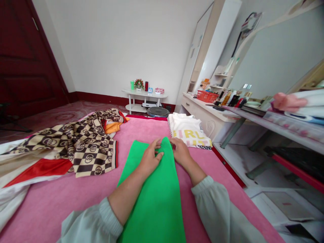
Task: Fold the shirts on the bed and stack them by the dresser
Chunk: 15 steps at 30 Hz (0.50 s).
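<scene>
A long green piece of clothing (157, 195), folded into a narrow strip, stretches away from me over the pink bed cover (141, 126). Its kind does not show. My left hand (152, 157) lies on it near the far end, thumb and fingers apart with green cloth showing between them. At the raised far right corner, my right hand (181, 152) has its bent fingers closed on the cloth's edge. Some of the right fingertips are hidden behind that edge.
Left lies a heap of clothes with a brown-and-cream checked garment (93, 145). A folded white shirt (187, 130) with printed letters rests at the bed's far right. Beyond stand a low white table (144, 94) and a dresser (199, 104) holding a red basket (207, 96).
</scene>
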Each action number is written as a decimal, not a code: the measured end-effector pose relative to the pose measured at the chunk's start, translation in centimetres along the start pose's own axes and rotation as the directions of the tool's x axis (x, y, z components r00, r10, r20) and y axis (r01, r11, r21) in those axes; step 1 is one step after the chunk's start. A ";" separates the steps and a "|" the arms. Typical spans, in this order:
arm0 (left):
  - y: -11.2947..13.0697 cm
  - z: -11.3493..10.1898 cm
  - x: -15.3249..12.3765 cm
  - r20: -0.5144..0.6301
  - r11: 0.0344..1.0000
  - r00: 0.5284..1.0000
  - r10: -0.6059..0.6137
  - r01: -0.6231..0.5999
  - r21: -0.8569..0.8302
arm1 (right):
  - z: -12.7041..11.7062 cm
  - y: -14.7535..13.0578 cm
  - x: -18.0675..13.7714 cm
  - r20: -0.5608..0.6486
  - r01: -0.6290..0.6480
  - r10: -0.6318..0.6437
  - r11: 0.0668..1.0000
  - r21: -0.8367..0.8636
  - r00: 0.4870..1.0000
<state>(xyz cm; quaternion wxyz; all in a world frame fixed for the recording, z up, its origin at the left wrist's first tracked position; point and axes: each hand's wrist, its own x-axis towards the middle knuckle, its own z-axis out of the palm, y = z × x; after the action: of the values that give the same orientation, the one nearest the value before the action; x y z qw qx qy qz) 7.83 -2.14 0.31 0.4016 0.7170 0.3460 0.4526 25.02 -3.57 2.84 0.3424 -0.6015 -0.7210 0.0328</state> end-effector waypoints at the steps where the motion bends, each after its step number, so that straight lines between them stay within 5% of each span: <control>1: 0.0 0.0 0.0 0.007 1.000 1.000 -0.008 0.008 0.027 | -0.6 0.4 0.0 0.015 -0.042 0.042 0.999 0.008 0.999; 4: 0.0 0.0 0.0 0.020 0.996 1.000 -0.014 0.012 0.086 | -1.6 1.9 -0.3 0.071 -0.164 0.158 0.984 0.074 0.985; 9: -0.1 0.0 -0.2 0.057 0.986 0.998 0.017 -0.026 0.162 | -0.6 2.5 -0.8 0.109 -0.157 0.151 0.986 0.051 0.982; 15: 1.0 0.1 -1.2 0.230 0.872 0.973 0.026 -0.134 0.470 | -0.6 0.5 -1.1 -0.105 -0.249 0.230 0.939 -0.236 0.967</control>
<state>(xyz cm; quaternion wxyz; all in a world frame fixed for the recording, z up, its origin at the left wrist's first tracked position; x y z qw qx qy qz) 7.69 -3.62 0.76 0.2263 0.8530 0.3721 0.2878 25.77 -4.58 2.56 0.2853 -0.7237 -0.6272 -0.0387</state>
